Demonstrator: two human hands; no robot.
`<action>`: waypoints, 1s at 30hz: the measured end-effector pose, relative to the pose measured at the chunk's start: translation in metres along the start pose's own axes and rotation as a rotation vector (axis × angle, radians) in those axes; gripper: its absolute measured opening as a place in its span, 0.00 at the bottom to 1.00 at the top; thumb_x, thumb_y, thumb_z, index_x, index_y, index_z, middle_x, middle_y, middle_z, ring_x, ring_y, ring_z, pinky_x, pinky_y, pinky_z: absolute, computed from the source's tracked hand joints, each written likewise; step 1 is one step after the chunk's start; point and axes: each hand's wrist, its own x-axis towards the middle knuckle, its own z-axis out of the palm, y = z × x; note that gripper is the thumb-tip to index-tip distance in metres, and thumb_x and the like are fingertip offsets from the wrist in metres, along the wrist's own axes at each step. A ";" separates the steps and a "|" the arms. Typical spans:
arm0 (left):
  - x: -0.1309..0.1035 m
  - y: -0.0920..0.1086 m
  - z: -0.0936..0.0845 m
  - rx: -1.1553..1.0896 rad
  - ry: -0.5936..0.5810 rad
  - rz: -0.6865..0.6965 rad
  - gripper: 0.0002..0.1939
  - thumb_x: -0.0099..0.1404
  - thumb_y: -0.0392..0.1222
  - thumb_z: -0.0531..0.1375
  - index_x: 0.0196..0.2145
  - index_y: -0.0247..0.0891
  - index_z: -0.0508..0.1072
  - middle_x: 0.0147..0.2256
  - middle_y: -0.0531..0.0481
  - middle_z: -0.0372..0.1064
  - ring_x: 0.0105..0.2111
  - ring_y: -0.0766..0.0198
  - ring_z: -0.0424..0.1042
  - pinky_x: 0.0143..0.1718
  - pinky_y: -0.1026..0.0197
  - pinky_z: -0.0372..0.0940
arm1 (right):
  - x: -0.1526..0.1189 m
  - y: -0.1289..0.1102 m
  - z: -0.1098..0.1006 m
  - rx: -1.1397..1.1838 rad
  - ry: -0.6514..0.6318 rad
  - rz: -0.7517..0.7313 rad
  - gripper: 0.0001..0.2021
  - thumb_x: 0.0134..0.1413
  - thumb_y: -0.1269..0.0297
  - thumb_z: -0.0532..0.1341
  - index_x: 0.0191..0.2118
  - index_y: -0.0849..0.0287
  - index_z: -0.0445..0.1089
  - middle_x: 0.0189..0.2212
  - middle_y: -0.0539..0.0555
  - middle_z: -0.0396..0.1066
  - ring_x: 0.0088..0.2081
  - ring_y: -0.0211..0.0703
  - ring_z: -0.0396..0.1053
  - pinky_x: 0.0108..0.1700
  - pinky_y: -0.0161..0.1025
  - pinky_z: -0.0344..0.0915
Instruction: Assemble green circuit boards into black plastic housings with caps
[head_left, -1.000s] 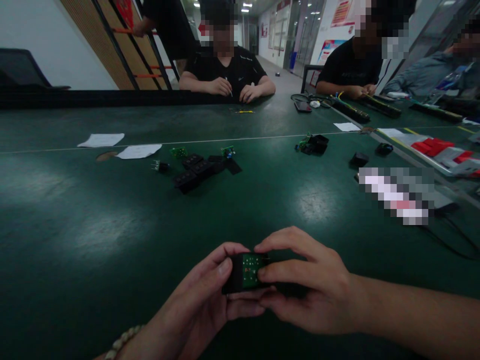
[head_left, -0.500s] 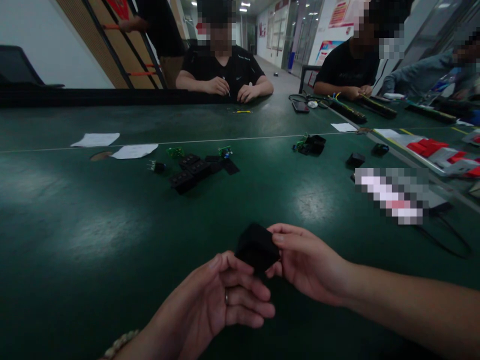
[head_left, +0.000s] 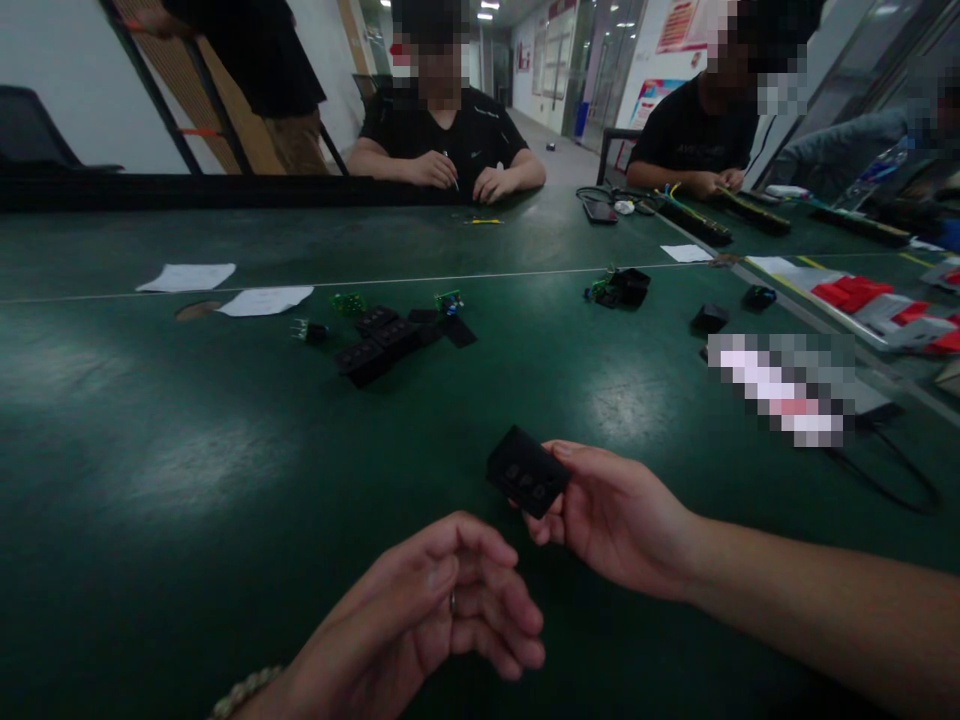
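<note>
My right hand [head_left: 619, 520] pinches the black box [head_left: 529, 472] by its near right edge, thumb above, fingers beneath; raised marks on its face. Left hand [head_left: 450, 600] loosely curled, holding nothing, just below the box. Beyond my grip, on the green table [head_left: 420, 430]: black cases [head_left: 382, 342].

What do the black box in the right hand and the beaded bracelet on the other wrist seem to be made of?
The black box looks like matte molded plastic: crisp edges, little shine, marks on its face. The bracelet shows pale, rounded beads, perhaps wood, seed or stone; the view is too soft to tell.
</note>
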 end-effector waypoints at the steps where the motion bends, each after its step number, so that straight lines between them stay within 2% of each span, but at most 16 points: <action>1: 0.000 0.000 0.000 -0.002 0.000 -0.002 0.16 0.72 0.51 0.63 0.47 0.36 0.80 0.41 0.37 0.84 0.41 0.50 0.83 0.43 0.54 0.72 | 0.000 0.000 0.000 -0.003 0.002 0.002 0.11 0.60 0.59 0.69 0.39 0.64 0.75 0.28 0.55 0.77 0.30 0.37 0.77 0.37 0.32 0.73; 4: 0.000 -0.001 -0.002 -0.010 -0.002 -0.004 0.16 0.72 0.50 0.62 0.47 0.35 0.80 0.42 0.37 0.84 0.41 0.50 0.83 0.43 0.54 0.72 | 0.000 0.002 -0.001 -0.035 0.032 -0.014 0.12 0.59 0.58 0.69 0.39 0.63 0.74 0.30 0.54 0.77 0.31 0.37 0.76 0.37 0.33 0.73; 6: 0.001 -0.002 -0.003 -0.017 0.008 0.006 0.15 0.72 0.49 0.63 0.48 0.36 0.80 0.43 0.37 0.84 0.42 0.50 0.83 0.43 0.55 0.73 | -0.003 0.003 0.000 -0.132 0.080 -0.109 0.11 0.59 0.59 0.70 0.39 0.61 0.74 0.32 0.52 0.76 0.32 0.37 0.75 0.38 0.34 0.72; 9: 0.002 -0.002 -0.005 -0.046 0.032 0.042 0.16 0.73 0.48 0.62 0.53 0.39 0.79 0.47 0.39 0.82 0.44 0.49 0.82 0.45 0.53 0.74 | -0.012 0.002 0.002 -0.544 0.119 -0.438 0.06 0.59 0.66 0.69 0.41 0.57 0.75 0.40 0.52 0.74 0.39 0.38 0.74 0.43 0.36 0.71; 11: 0.003 -0.001 -0.004 -0.069 0.049 0.049 0.19 0.75 0.49 0.60 0.57 0.38 0.77 0.49 0.38 0.81 0.45 0.48 0.82 0.48 0.51 0.74 | -0.018 0.001 0.005 -0.925 0.048 -0.664 0.10 0.58 0.72 0.69 0.44 0.55 0.76 0.47 0.55 0.73 0.47 0.44 0.74 0.50 0.42 0.71; 13: 0.002 0.000 -0.003 -0.079 0.069 0.036 0.18 0.76 0.47 0.59 0.57 0.37 0.77 0.49 0.38 0.81 0.45 0.50 0.81 0.49 0.51 0.74 | -0.023 0.001 0.007 -1.190 -0.067 -0.785 0.15 0.56 0.75 0.69 0.48 0.56 0.75 0.50 0.59 0.72 0.51 0.49 0.73 0.53 0.46 0.71; 15: 0.002 0.000 -0.002 -0.068 0.099 0.027 0.15 0.75 0.42 0.61 0.56 0.39 0.78 0.48 0.41 0.81 0.45 0.53 0.81 0.49 0.53 0.75 | -0.025 0.001 0.007 -1.287 -0.139 -0.811 0.20 0.55 0.75 0.69 0.53 0.57 0.73 0.50 0.61 0.73 0.51 0.51 0.74 0.53 0.48 0.72; 18: 0.003 0.000 0.000 -0.027 0.163 0.037 0.13 0.71 0.39 0.68 0.52 0.42 0.81 0.47 0.45 0.80 0.44 0.56 0.81 0.48 0.56 0.76 | -0.024 0.001 0.007 -1.321 -0.157 -0.815 0.25 0.55 0.72 0.70 0.58 0.57 0.69 0.50 0.62 0.73 0.51 0.52 0.74 0.52 0.48 0.73; 24: 0.004 -0.007 0.001 0.164 0.279 0.104 0.16 0.62 0.41 0.75 0.48 0.47 0.82 0.44 0.49 0.81 0.42 0.58 0.80 0.45 0.57 0.78 | -0.024 -0.003 0.010 -1.362 -0.151 -0.831 0.19 0.56 0.71 0.70 0.53 0.60 0.73 0.48 0.62 0.76 0.49 0.51 0.76 0.51 0.47 0.74; 28: -0.001 -0.011 0.006 0.329 0.378 0.187 0.20 0.60 0.38 0.76 0.48 0.49 0.82 0.45 0.51 0.81 0.42 0.61 0.79 0.45 0.64 0.76 | -0.023 -0.005 0.012 -1.399 -0.184 -0.861 0.17 0.57 0.71 0.70 0.52 0.60 0.72 0.47 0.64 0.76 0.48 0.51 0.76 0.49 0.47 0.75; 30: -0.002 -0.012 0.009 0.396 0.433 0.196 0.20 0.59 0.36 0.76 0.48 0.48 0.81 0.45 0.52 0.82 0.44 0.60 0.80 0.47 0.64 0.75 | -0.023 -0.006 0.009 -1.456 -0.203 -0.898 0.17 0.57 0.72 0.70 0.52 0.59 0.72 0.48 0.65 0.76 0.48 0.51 0.76 0.48 0.48 0.76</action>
